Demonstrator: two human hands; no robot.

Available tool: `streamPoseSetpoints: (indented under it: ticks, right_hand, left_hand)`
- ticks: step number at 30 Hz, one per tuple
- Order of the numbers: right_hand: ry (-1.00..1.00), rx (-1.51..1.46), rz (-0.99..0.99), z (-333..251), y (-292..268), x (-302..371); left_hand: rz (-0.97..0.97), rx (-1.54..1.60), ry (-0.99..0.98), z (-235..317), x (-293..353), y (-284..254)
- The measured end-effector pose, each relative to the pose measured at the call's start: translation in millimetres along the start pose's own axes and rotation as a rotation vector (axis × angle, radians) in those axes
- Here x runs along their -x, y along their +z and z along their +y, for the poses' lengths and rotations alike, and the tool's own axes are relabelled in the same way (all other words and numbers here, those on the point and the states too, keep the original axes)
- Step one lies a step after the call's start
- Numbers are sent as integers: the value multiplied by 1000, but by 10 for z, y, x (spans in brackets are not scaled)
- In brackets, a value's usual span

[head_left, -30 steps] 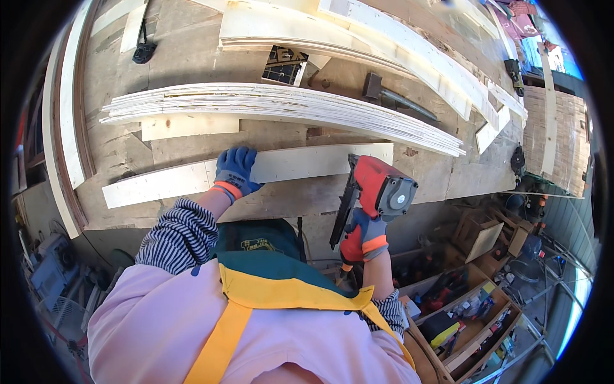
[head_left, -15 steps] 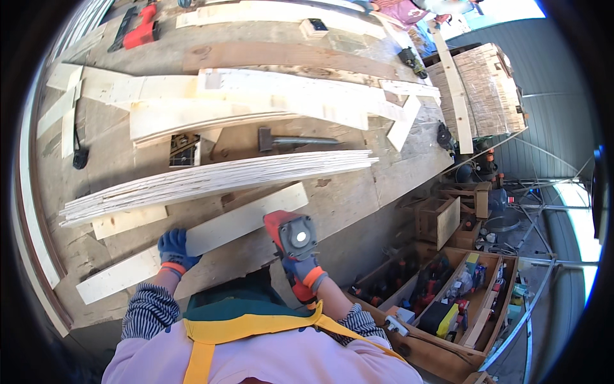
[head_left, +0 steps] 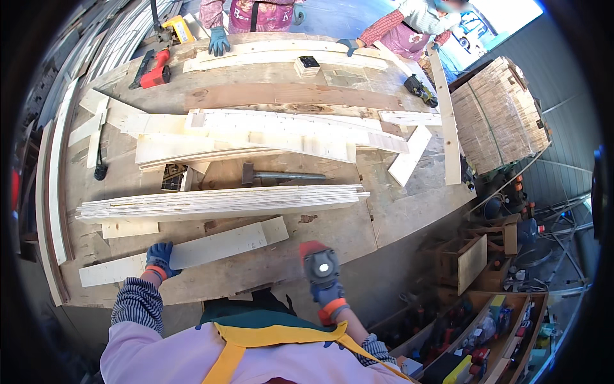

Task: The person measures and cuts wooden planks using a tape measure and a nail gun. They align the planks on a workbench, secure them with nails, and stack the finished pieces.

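My left hand [head_left: 161, 259], in a blue glove with an orange cuff, grips a pale wooden board [head_left: 220, 246] near the table's front edge. Its fingers lie over the board's top, and the underside is hidden. My right hand [head_left: 328, 294], gloved alike, is closed round the handle of a red and black nail gun [head_left: 321, 265]. The nail gun is held off the right end of the board, apart from it. Just beyond the board lies a stack of thin wooden strips [head_left: 224, 203]. Behind that stack rests a hammer [head_left: 281, 175].
More planks [head_left: 268, 137] lie across the worktable [head_left: 345, 224]. A second red tool [head_left: 155, 73] sits far left. Two co-workers stand at the far side, a gloved hand [head_left: 219, 42] on the table. Low at right is a wooden tool bin [head_left: 476, 301]; beyond stands a wood stack [head_left: 499, 115].
The view has tilted up and shifted, bringing the co-workers into sight. My right hand has carried the nail gun rightward, away from the board. My left hand remains on the board.
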State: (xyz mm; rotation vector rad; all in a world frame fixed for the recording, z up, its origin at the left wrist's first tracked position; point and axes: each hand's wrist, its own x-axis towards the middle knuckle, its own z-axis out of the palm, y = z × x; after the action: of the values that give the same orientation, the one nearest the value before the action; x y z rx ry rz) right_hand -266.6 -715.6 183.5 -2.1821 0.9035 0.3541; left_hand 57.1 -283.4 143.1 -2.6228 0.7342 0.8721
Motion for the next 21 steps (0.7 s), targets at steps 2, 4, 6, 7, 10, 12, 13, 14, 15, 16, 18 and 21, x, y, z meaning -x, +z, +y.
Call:
streamPoseSetpoints:
  ticks: [2, 4, 6, 7, 10, 12, 13, 14, 15, 16, 18, 21]
  right_hand:
    - [200, -148, 247, 386, -364, -82]
    - [260, -56, 402, 696, -805, -237]
    - [332, -4, 416, 1077, -1140, -297]
    - [554, -74, 280, 1061, -1375, -288]
    - [674, -13, 239, 1027, -1736, -252]
    - [696, 17, 243, 1134, -1726, -203]
    - [692, 53, 258, 1130, -1722, -176]
    - [683, 90, 270, 1030, -1737, -154]
    - [682, 130, 280, 991, -1741, -94]
    - [686, 224, 276, 1091, -1718, -155]
    - [716, 286, 247, 859, -1799, -184]
    - [688, 396, 304, 976, -1962, -439]
  left_hand:
    - [-91, -2, 84, -1, -2, -202]
    - [-255, 91, 262, -16, -66, -312]
    - [-385, 149, 386, -57, -141, -247]
    - [-354, 131, 467, 63, -182, -405]
    - [-170, 70, 498, 25, -335, -311]
    - [-330, 149, 411, 12, -329, -543]
    - [-324, 214, 377, 43, -284, -636]
    - [-251, 140, 343, 91, -253, -690]
    - [-186, 66, 314, 121, -203, -692]
    - [32, 31, 337, 103, -267, -540]
    - [132, 100, 226, 263, -198, -540]
    - [-64, 113, 184, 333, -413, -541]
